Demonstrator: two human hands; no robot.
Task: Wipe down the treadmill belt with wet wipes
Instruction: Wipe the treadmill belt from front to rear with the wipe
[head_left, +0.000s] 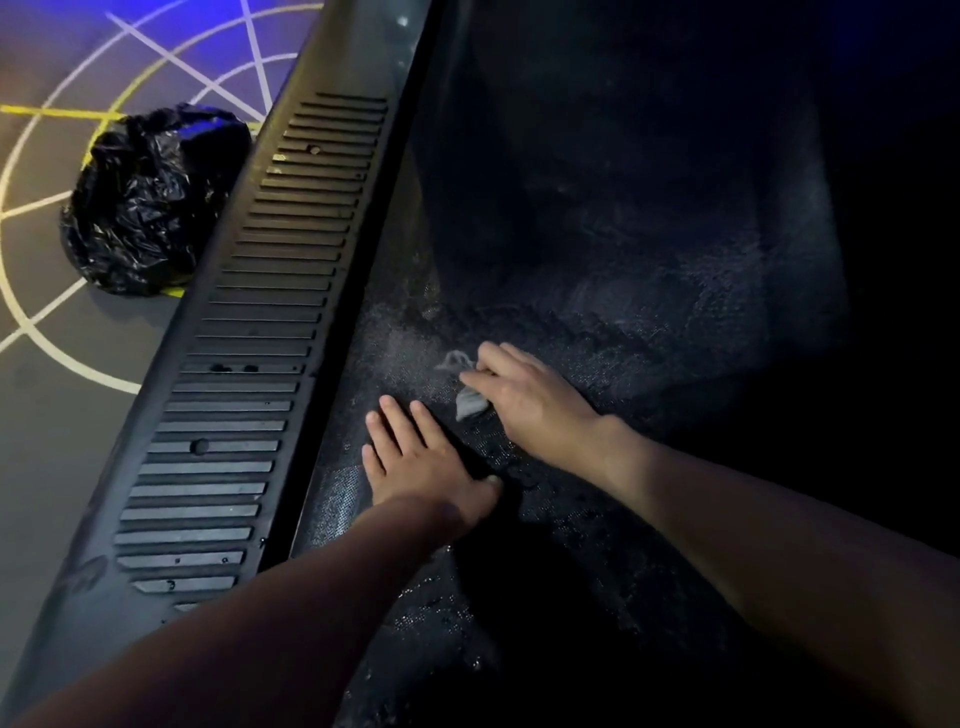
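The dark treadmill belt (649, 291) fills the middle and right of the head view, with damp streaks across it. My right hand (530, 400) lies on a crumpled grey wet wipe (470, 400) and presses it onto the belt near its left edge; most of the wipe is hidden under the fingers. My left hand (415, 462) rests flat on the belt just left of and below the right hand, fingers straight and spread, holding nothing.
A black ribbed side rail (260, 332) runs diagonally along the belt's left edge. Beyond it, a crumpled black plastic bag (150, 202) sits on the grey floor (57, 415) with white and yellow lines. The belt's right side is in deep shadow.
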